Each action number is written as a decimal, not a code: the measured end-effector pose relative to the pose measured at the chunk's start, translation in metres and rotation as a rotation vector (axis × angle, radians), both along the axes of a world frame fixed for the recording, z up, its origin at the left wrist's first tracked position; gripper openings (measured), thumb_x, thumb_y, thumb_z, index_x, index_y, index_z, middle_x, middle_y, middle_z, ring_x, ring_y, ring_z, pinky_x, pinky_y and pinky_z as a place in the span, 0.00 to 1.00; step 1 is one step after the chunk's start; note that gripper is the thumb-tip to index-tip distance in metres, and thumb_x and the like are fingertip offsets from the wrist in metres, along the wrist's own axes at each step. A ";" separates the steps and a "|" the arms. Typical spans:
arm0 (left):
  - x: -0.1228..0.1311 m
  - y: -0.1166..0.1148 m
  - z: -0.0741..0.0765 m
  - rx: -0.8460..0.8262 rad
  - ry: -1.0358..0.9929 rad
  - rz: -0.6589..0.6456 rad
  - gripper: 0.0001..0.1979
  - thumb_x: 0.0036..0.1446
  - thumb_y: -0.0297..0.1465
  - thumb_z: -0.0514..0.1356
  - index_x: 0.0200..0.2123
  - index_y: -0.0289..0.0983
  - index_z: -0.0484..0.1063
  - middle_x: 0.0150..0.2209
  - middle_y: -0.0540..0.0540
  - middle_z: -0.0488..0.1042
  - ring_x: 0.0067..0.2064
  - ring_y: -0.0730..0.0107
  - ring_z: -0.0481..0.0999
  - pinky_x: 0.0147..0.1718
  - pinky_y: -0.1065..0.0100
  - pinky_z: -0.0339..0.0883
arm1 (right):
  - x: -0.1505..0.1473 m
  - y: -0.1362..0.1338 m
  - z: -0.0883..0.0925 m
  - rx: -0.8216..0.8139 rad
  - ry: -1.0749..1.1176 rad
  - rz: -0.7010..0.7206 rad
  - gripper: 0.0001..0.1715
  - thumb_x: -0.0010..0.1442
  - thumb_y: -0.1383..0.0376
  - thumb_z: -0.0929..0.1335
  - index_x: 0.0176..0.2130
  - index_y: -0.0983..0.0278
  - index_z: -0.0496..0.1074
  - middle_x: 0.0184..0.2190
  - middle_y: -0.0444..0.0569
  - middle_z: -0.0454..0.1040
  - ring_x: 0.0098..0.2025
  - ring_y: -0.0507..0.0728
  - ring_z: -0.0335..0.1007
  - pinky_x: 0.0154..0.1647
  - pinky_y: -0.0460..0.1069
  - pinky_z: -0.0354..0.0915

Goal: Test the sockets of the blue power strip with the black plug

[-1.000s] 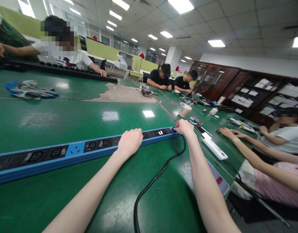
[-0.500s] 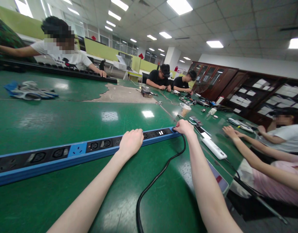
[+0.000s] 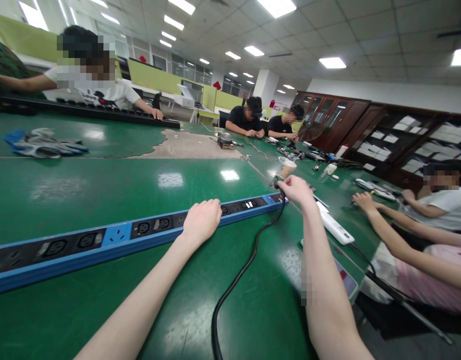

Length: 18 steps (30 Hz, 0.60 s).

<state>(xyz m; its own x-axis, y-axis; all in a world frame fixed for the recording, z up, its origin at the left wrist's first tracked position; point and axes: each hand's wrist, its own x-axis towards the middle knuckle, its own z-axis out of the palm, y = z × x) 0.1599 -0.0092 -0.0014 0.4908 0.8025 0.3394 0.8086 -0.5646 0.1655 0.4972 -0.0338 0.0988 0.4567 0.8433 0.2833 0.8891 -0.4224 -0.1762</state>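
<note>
A long blue and black power strip [image 3: 117, 235] lies slantwise across the green table, with rows of black sockets and some blue ones. My left hand [image 3: 202, 219] is wrapped over its middle, fingers curled round the far side. Just above the strip's right end, my right hand [image 3: 296, 190] pinches a dark plug [image 3: 276, 182], apart from the blue socket [image 3: 270, 200] below. From that plug a black power cable [image 3: 253, 257] runs down over the table to the lower edge of the view. The plug's pins are hidden.
A white power strip [image 3: 337, 227] and a phone [image 3: 346, 280] lie right of my right arm. A plastic cup [image 3: 286, 166] stands beyond my right hand. Work gloves [image 3: 45, 143] lie at far left. Co-workers sit round the table, one with a long black strip [image 3: 91, 111].
My right hand has drawn the plug up and out of the blue socket at the strip's right end. My left hand keeps its hold on the power strip.
</note>
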 end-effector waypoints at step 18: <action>0.006 -0.011 0.017 0.117 -0.032 -0.113 0.14 0.71 0.30 0.49 0.47 0.37 0.74 0.47 0.38 0.79 0.52 0.55 0.75 0.50 0.58 0.66 | 0.026 0.016 -0.044 0.386 0.287 0.012 0.20 0.54 0.53 0.71 0.38 0.65 0.84 0.23 0.48 0.79 0.29 0.60 0.75 0.37 0.51 0.69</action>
